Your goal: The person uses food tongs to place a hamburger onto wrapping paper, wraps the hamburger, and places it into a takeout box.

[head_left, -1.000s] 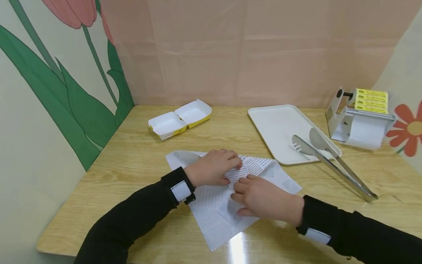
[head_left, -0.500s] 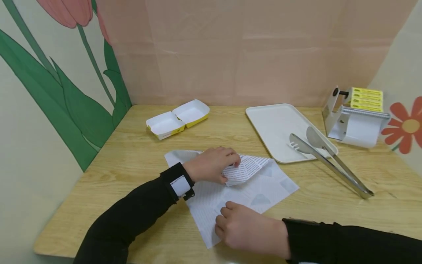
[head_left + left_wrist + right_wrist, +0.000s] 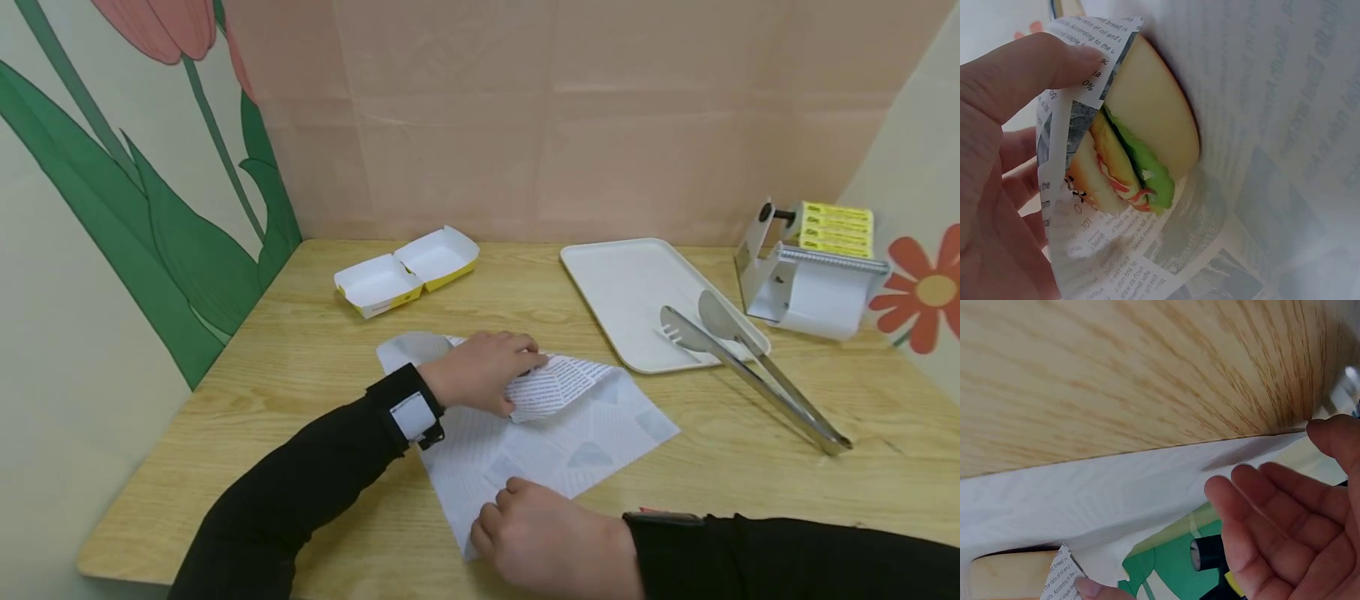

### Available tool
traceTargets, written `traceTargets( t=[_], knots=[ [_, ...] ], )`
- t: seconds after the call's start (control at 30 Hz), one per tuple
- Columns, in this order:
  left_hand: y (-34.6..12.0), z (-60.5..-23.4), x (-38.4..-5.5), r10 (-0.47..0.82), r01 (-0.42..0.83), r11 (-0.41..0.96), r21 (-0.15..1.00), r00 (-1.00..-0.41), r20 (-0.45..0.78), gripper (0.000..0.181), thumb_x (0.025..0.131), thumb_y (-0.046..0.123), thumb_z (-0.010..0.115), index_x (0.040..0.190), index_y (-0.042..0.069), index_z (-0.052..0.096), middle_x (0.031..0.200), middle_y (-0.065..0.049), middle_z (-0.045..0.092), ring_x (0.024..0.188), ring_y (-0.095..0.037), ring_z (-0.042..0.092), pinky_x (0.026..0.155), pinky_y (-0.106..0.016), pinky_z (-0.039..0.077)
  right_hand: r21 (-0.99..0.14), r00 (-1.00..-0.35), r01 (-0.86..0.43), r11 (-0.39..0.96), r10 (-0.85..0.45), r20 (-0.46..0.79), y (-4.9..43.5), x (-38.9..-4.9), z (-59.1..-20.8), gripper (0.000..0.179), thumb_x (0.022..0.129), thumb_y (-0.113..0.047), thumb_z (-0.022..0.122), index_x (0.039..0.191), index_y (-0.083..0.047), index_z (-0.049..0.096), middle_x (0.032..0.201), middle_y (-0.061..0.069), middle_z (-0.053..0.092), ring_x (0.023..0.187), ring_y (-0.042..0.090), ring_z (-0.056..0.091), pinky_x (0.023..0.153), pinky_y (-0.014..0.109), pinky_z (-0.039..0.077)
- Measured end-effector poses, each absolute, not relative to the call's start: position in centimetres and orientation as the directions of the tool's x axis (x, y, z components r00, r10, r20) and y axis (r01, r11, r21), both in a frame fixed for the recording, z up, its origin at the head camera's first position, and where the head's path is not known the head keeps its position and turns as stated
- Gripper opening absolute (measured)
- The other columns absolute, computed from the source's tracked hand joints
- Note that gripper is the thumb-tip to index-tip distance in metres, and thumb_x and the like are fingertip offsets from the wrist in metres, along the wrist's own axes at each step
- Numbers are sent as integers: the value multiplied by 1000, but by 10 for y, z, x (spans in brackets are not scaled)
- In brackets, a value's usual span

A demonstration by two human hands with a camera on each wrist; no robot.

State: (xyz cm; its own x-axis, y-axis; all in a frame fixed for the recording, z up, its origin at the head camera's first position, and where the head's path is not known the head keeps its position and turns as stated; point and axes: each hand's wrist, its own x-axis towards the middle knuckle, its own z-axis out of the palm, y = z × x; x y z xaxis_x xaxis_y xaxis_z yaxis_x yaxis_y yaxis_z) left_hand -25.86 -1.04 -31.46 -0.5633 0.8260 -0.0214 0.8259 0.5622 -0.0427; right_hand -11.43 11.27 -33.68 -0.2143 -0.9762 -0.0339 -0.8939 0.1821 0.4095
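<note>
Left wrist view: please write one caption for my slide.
A burger with green lettuce, partly covered by printed paper that the left grip holds.

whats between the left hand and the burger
A flap of printed paper lies between the left hand and the burger, as the left wrist view shows.

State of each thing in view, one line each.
burger: partly covered
printed paper: partly folded over the burger
left hand: holding the printed paper's fold
right hand: curled at the near corner, grip unclear
box: open
tray: flat
tongs: spread, partly over the tray
label dispenser: loaded, yellow label roll fitted
</note>
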Motion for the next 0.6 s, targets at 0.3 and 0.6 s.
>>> traceTargets(
  t=[0.3,0.6],
  knots=[
    [-16,-314,-262,851,850,525,28,-526,-4,70,71,28,77,134,18,48,130,-2,46,110,-14,48,91,-29,42,428,-215,-884,188,-977,-13,104,-109,-337,10,76,-28,60,72,-21,54,57,-11,41,46,3,30,44,22,21],
    [-21,-312,-264,846,844,533,53,-532,-27,65,74,27,75,133,21,48,134,-1,45,121,-17,43,101,-34,36,426,-236,-875,232,-971,43,103,-107,-344,14,73,-26,61,63,-22,52,53,-12,38,44,3,25,42,21,20]
  ],
)
